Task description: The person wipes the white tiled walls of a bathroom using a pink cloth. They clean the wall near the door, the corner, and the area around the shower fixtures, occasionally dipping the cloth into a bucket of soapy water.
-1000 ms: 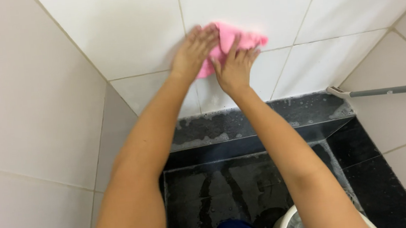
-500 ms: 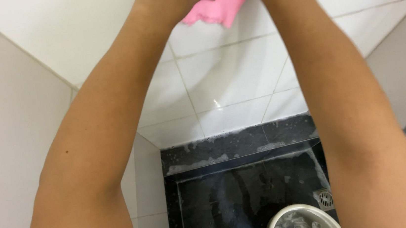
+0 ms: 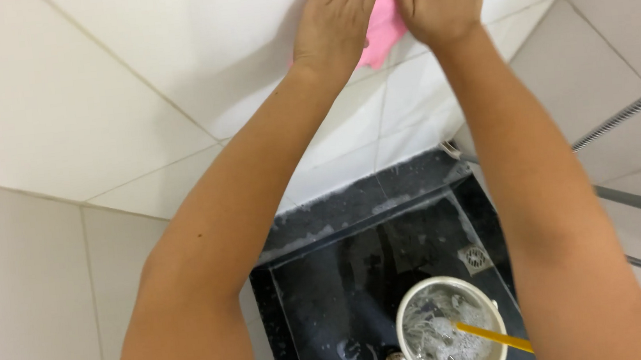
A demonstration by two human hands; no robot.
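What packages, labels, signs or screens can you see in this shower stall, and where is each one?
None in view: only both hands pressing a pink cloth on the white tiled wall, and a cream bucket of soapy water on the dark floor.

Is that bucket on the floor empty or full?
Partly full: the bucket holds foamy water, with a yellow stick resting in it.

A pale bucket of soapy water stands on the dark wet floor.
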